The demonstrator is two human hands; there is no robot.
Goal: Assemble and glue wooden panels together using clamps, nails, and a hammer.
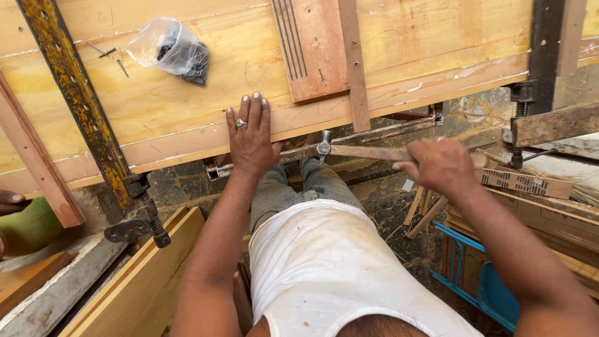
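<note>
My left hand (251, 134) lies flat, fingers together, on the near edge of a large yellow plywood panel (187, 93); a ring sits on one finger. My right hand (440, 165) grips the wooden handle of a hammer (349, 151). The hammer lies sideways, its metal head next to my left thumb, just under the panel's edge strip. My jeans and white vest fill the space below.
A clear plastic bag of dark small parts (173, 50) and a few loose nails lie on the panel. A grooved wood offcut (318, 47) rests at the top. Metal bar clamps (134, 212) (521, 118) grip the panel. Another person's hand (9, 203) shows at left. Boards lean below.
</note>
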